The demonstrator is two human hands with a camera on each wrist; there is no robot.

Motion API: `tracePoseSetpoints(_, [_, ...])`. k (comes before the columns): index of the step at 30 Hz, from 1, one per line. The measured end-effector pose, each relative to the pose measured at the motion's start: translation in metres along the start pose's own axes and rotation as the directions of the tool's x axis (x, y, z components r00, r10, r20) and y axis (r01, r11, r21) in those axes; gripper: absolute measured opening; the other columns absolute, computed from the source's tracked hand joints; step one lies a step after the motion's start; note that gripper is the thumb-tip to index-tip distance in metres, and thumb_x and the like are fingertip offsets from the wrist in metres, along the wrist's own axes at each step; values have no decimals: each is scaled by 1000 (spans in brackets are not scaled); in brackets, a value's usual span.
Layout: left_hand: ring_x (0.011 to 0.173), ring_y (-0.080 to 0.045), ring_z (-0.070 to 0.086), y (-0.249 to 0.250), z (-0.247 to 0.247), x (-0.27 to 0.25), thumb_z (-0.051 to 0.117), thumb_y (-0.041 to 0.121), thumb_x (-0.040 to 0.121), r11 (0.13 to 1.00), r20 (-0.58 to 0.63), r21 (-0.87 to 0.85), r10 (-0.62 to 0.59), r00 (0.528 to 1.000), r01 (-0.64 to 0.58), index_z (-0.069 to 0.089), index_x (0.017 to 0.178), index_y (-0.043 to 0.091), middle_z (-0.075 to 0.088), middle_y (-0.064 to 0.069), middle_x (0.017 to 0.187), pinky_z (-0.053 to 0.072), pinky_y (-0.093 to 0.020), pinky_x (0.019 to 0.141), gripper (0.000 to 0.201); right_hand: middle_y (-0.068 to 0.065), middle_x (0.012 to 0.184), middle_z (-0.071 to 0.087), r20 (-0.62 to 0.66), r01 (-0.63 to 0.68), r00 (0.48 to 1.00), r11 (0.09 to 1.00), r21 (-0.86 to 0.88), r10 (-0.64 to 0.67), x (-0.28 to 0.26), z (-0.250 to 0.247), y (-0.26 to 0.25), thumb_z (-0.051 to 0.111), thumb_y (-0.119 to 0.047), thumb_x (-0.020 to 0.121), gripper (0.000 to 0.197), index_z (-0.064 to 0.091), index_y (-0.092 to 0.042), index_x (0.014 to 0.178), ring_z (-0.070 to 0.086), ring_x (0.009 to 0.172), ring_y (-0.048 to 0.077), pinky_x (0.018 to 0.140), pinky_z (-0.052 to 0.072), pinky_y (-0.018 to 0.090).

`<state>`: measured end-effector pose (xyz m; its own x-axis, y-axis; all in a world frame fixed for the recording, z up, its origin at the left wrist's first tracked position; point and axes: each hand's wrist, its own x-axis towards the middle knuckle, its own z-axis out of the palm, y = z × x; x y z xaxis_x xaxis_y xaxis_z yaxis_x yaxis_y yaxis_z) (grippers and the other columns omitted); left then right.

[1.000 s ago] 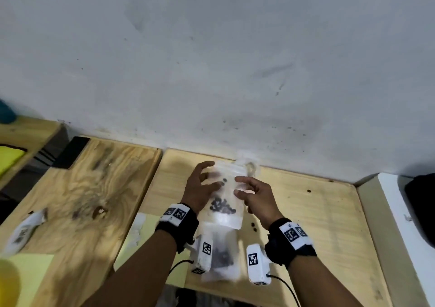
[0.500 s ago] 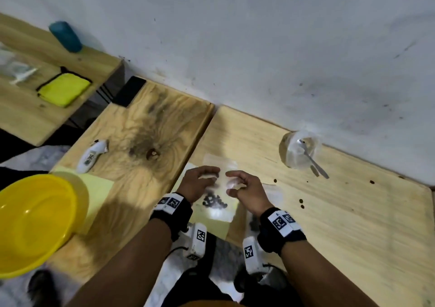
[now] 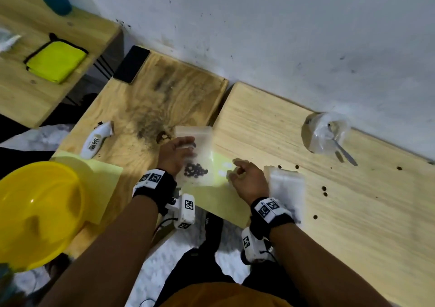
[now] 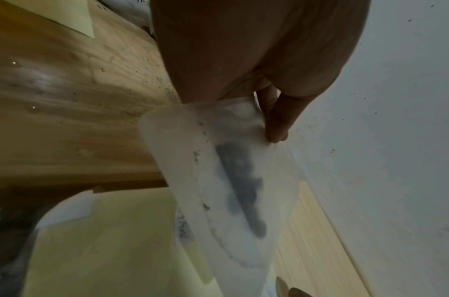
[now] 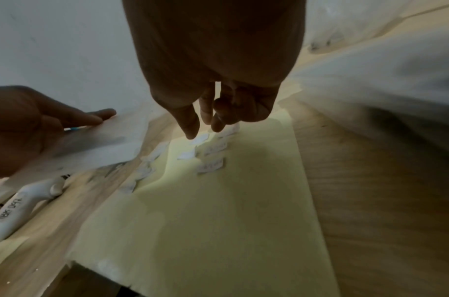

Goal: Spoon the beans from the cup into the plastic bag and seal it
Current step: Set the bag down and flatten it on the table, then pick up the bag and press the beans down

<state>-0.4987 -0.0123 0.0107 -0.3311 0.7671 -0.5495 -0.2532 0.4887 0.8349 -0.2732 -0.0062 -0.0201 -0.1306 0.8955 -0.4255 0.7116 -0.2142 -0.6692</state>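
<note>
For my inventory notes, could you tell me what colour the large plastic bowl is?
The large round plastic bowl is bright yellow, best seen in the head view.

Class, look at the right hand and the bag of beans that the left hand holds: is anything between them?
Nothing visible. The right hand hovers over the yellow sheet, with only small white labels below its fingertips; the bag in the left hand lies right beside it.

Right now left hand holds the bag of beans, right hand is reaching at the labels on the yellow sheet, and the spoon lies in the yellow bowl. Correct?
One thing is wrong: the spoon is not in the yellow bowl; it stands in the clear cup by the wall, as the head view shows. The left hand does hold the bag of beans, and the right hand reaches at the labels on the yellow sheet.
</note>
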Motion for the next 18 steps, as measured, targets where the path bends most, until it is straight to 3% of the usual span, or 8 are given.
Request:
tracePoseSetpoints(4, [83, -28, 61, 0, -1, 13, 60, -15, 81, 999, -12, -23, -24, 1000, 23, 65, 105, 3, 66, -9, 94, 53, -29, 66, 30, -5, 127, 63, -19, 26, 999, 987, -158, -29, 7, 12, -10, 66, -40, 89, 43, 64, -28, 130, 61, 113, 19, 88, 48, 31])
tracePoseSetpoints(8, [79, -25, 63, 1, -1, 19, 60, -13, 80, 999, 0, -9, -34, 999, 34, 68, 97, 10, 68, -5, 93, 53, -29, 65, 29, -8, 134, 62, -70, -25, 998, 980, -196, 12, 13, 19, -16, 64, -38, 89, 37, 67, -31, 126, 60, 118, 21, 93, 48, 31])
tracePoseSetpoints(12, [79, -21, 63, -1, -1, 24, 60, -12, 82, 1000, 17, 28, -4, 1000, 4, 68, 95, 12, 68, -4, 90, 54, -26, 68, 29, -4, 125, 69, -155, -82, 986, 981, -174, 55, 15, 21, -15, 65, -36, 88, 34, 69, -29, 121, 62, 115, 23, 91, 48, 31])
tracePoseSetpoints(15, [83, -20, 63, -4, 2, 24, 59, -13, 82, 998, 25, 64, 23, 999, -25, 69, 94, 12, 69, -4, 90, 54, -31, 77, 29, 0, 116, 72, -205, -127, 974, 981, -148, 96, 14, 22, -14, 68, -38, 86, 31, 72, -28, 115, 65, 108, 26, 85, 48, 31])
tracePoseSetpoints(18, [85, -19, 63, -6, 5, 23, 59, -13, 82, 996, 28, 87, 27, 999, -30, 69, 99, 8, 69, -4, 89, 54, -27, 75, 29, 1, 113, 72, -205, -150, 972, 978, -143, 119, 14, 23, -15, 69, -37, 86, 26, 75, -26, 108, 65, 106, 27, 81, 48, 30])
